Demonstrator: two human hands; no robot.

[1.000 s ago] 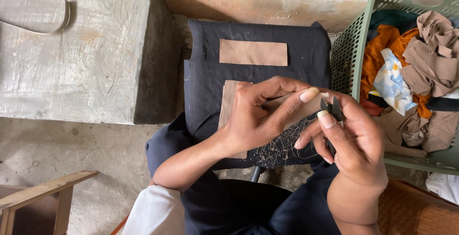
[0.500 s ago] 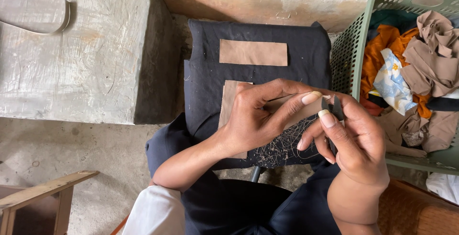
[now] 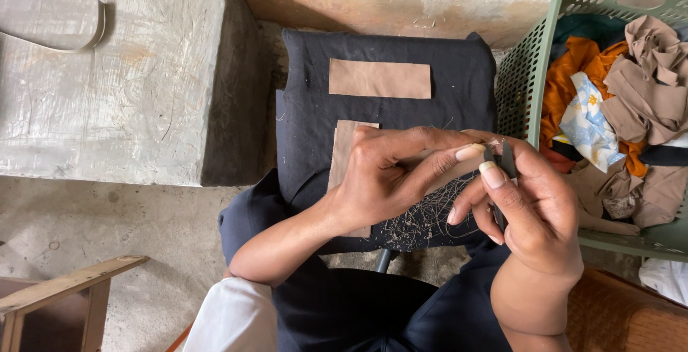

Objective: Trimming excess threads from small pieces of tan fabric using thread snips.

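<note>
Seen from above, a seated person works over a black cloth-covered stool (image 3: 308, 101) set against a rough concrete step (image 3: 107, 87). Almost nothing has changed over the last second: both hands sit in the same spot above the stool's near right edge, the fingers only a shade tighter together, which suggests slow, fine trimming work in one place rather than a move to a new piece. The left hand (image 3: 390, 180) reaches in from the lower left, wrist bent, palm down, fingers curled and closed, its thumb and forefinger pinching the end of a tan fabric strip (image 3: 344, 155) that lies partly beneath the hand. The right hand (image 3: 534, 205) comes up from the lower right, forearm nearly vertical in the view, fingers folded shut around small dark thread snips (image 3: 502, 162), whose tips meet the pinched fabric just beside the left forefinger. Whether the blades are apart or together is too small to tell. A second tan fabric strip (image 3: 380, 78) lies flat farther back on the stool, well apart from the hands. Loose thread clippings (image 3: 423, 219) litter the black cloth under the hands. To the right stands a green plastic basket (image 3: 523, 65) holding crumpled tan, orange and printed cloth (image 3: 631, 94). A wooden frame (image 3: 64, 287) shows at lower left.
</note>
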